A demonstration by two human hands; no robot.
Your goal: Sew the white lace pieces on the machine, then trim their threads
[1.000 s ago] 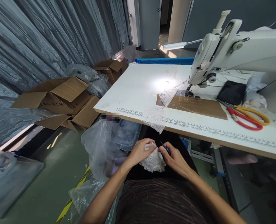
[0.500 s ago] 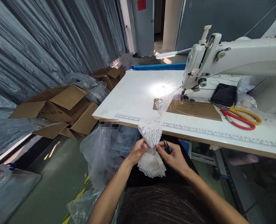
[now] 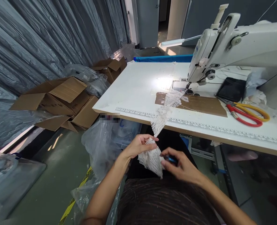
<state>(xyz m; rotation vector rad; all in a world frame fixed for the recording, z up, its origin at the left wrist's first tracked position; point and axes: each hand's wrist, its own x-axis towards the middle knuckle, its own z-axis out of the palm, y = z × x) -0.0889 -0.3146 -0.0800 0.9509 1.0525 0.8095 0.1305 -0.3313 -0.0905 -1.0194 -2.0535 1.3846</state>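
My left hand (image 3: 142, 146) pinches a piece of white lace (image 3: 152, 161) between thumb and fingers, in front of the table edge. A second length of lace (image 3: 160, 120) hangs over that edge just above and runs up to the sewing machine's needle area. My right hand (image 3: 182, 164) is closed around small blue-and-dark thread snips (image 3: 171, 159), mostly hidden in the palm. Its thumb and forefinger are at the right side of the lower lace; whether they grip it I cannot tell.
The white sewing machine (image 3: 223, 47) stands on the white table (image 3: 129, 84). Red-and-yellow-handled scissors (image 3: 246, 114) and a black flat object (image 3: 231, 89) lie at the right. A brown cardboard strip (image 3: 201, 104) lies under the lace. Cardboard boxes (image 3: 58, 97) and plastic bags (image 3: 101, 147) are on the left.
The lace between my hands now looks apart from the strip leading to the machine. My right hand has moved slightly right and down. The view has tilted down.
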